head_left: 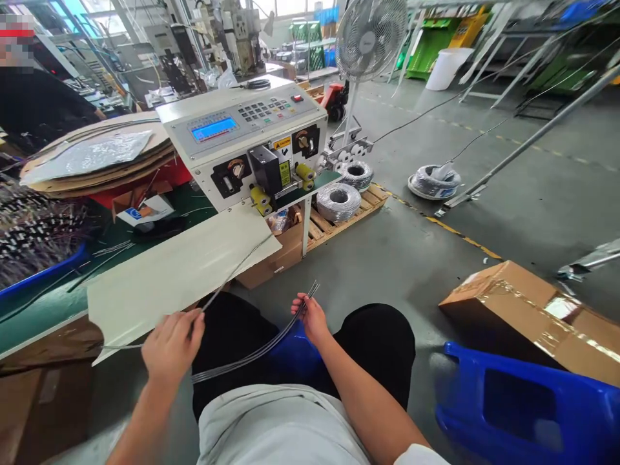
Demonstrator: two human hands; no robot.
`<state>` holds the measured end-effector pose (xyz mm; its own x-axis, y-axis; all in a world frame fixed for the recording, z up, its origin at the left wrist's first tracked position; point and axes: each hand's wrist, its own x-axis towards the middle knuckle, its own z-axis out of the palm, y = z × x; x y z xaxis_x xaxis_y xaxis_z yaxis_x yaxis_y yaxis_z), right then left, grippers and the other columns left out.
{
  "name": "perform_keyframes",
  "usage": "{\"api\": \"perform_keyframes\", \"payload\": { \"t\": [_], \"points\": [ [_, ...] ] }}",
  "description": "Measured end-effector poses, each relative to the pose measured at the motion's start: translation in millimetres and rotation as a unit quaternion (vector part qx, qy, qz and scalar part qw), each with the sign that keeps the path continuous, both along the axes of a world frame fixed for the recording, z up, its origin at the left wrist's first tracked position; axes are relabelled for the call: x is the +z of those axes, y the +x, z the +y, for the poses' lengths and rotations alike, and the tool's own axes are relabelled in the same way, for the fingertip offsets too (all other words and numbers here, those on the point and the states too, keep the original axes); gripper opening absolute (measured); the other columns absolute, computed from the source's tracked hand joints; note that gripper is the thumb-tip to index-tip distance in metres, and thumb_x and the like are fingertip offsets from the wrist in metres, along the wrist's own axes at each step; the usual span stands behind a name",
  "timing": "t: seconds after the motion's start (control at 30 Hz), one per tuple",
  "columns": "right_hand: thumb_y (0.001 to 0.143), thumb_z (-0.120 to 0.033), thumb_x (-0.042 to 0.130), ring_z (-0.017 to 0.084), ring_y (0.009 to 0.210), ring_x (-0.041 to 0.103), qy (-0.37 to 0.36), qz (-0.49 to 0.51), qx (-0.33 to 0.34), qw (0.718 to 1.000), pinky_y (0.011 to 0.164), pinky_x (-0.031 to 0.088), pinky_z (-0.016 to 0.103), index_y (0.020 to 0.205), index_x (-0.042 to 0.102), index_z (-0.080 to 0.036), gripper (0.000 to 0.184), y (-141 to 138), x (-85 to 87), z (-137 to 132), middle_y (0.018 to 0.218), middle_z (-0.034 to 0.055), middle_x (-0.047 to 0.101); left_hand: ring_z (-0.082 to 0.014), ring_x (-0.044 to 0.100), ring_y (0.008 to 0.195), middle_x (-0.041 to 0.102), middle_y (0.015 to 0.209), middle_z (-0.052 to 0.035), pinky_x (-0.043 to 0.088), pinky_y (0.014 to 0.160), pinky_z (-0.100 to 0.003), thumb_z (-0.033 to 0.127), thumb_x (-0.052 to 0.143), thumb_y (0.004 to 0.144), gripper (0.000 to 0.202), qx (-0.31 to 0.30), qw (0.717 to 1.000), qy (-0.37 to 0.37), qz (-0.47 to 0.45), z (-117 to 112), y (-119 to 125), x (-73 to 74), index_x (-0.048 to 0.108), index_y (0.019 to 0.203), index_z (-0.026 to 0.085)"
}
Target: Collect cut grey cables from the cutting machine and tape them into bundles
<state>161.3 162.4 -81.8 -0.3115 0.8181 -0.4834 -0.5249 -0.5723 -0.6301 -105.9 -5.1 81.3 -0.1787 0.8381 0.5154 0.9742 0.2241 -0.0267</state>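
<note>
My left hand is closed around a single grey cable over the front edge of the pale metal chute. That cable runs up toward the yellow rollers of the wire-cutting machine, and its other end trails left past my hand. In my right hand, the fingers pinch a bundle of several cut grey cables near their ends. The bundle curves down and left across my lap. On the machine, a blue display is lit.
Wire coils sit on a wooden pallet beyond the machine. At right are a cardboard box and a blue plastic stool. A blue bin of wires stands left. A standing fan and a person are behind.
</note>
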Motion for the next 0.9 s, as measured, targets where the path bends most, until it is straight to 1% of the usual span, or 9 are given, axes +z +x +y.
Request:
{"api": "perform_keyframes", "payload": {
  "t": [0.1, 0.23, 0.3, 0.37, 0.47, 0.63, 0.73, 0.83, 0.9],
  "points": [
    [0.075, -0.049, 0.077, 0.021, 0.078, 0.072, 0.009, 0.003, 0.008, 1.000, 0.069, 0.057, 0.033, 0.097, 0.070, -0.020, 0.037, -1.7, 4.7, -1.1, 0.088, 0.0081, 0.076, -0.0187, 0.062, 0.080, 0.071, 0.089, -0.0035, 0.047, 0.076, -0.033, 0.028, 0.056, 0.093, 0.013, -0.052, 0.996, -0.056, -0.048, -17.2, 33.6, -17.4, 0.064, 0.103, 0.024],
    [0.079, -0.048, 0.073, 0.022, 0.088, 0.074, 0.017, 0.004, 0.023, 1.000, 0.071, 0.057, 0.032, 0.103, 0.069, -0.021, 0.036, -2.0, 11.2, -4.5, 0.099, 0.0096, 0.077, -0.0172, 0.061, 0.083, 0.069, 0.089, -0.0039, 0.048, 0.077, -0.031, 0.030, 0.048, 0.097, 0.019, -0.074, 0.978, -0.151, -0.124, -27.1, 82.7, -46.5, 0.066, 0.102, 0.024],
    [0.080, -0.048, 0.072, 0.022, 0.090, 0.074, 0.015, 0.001, 0.025, 1.000, 0.071, 0.057, 0.031, 0.103, 0.069, -0.020, 0.035, -1.3, 13.3, -6.4, 0.101, 0.0100, 0.077, -0.0174, 0.061, 0.085, 0.069, 0.089, -0.0048, 0.048, 0.077, -0.031, 0.033, 0.043, 0.099, 0.025, -0.082, 0.966, -0.189, -0.154, -27.1, 98.7, -58.7, 0.067, 0.102, 0.023],
    [0.080, -0.047, 0.071, 0.022, 0.091, 0.074, 0.013, -0.001, 0.025, 1.000, 0.071, 0.057, 0.031, 0.104, 0.068, -0.021, 0.036, 0.0, 14.6, -8.0, 0.102, 0.0099, 0.077, -0.0179, 0.060, 0.088, 0.068, 0.090, -0.0051, 0.048, 0.078, -0.031, 0.034, 0.040, 0.100, 0.029, -0.091, 0.956, -0.217, -0.174, -25.6, 107.2, -66.4, 0.067, 0.102, 0.023],
    [0.082, -0.046, 0.070, 0.022, 0.093, 0.073, 0.015, -0.003, 0.027, 1.000, 0.070, 0.056, 0.030, 0.109, 0.067, -0.021, 0.037, 2.2, 15.3, -9.1, 0.104, 0.0093, 0.077, -0.0180, 0.057, 0.089, 0.068, 0.091, -0.0042, 0.047, 0.079, -0.031, 0.034, 0.040, 0.101, 0.030, -0.092, 0.947, -0.240, -0.190, -23.9, 109.5, -69.3, 0.068, 0.102, 0.023],
    [0.083, -0.045, 0.068, 0.021, 0.092, 0.074, 0.016, -0.002, 0.032, 0.999, 0.071, 0.057, 0.030, 0.113, 0.067, -0.023, 0.037, 3.4, 12.5, -8.0, 0.104, 0.0079, 0.077, -0.0183, 0.055, 0.092, 0.067, 0.093, -0.0035, 0.045, 0.081, -0.030, 0.035, 0.040, 0.101, 0.030, -0.093, 0.941, -0.264, -0.191, -24.7, 106.2, -64.9, 0.067, 0.103, 0.024],
    [0.083, -0.046, 0.068, 0.020, 0.083, 0.074, 0.014, 0.003, 0.040, 0.999, 0.073, 0.057, 0.032, 0.110, 0.067, -0.022, 0.036, 1.7, 10.1, -7.6, 0.093, 0.0055, 0.077, -0.0190, 0.055, 0.093, 0.067, 0.093, -0.0037, 0.045, 0.081, -0.031, 0.035, 0.040, 0.101, 0.030, -0.097, 0.940, -0.276, -0.176, -22.1, 107.7, -64.3, 0.068, 0.104, 0.025],
    [0.080, -0.045, 0.071, 0.019, 0.072, 0.072, 0.003, 0.002, 0.032, 0.999, 0.068, 0.058, 0.031, 0.099, 0.067, -0.021, 0.031, -0.7, 7.7, -7.8, 0.077, 0.0018, 0.073, -0.0207, 0.056, 0.095, 0.067, 0.094, -0.0047, 0.044, 0.085, -0.034, 0.035, 0.041, 0.100, 0.029, -0.099, 0.942, -0.281, -0.155, -19.0, 108.8, -62.2, 0.068, 0.105, 0.025],
    [0.079, -0.044, 0.072, 0.018, 0.066, 0.071, -0.006, 0.003, 0.018, 1.000, 0.064, 0.058, 0.030, 0.092, 0.065, -0.021, 0.027, -1.5, 6.0, -8.5, 0.069, -0.0006, 0.069, -0.0225, 0.057, 0.097, 0.067, 0.098, -0.0056, 0.043, 0.087, -0.037, 0.036, 0.042, 0.099, 0.029, -0.094, 0.945, -0.279, -0.140, -21.7, 104.6, -57.6, 0.067, 0.109, 0.025]
  ]
}}
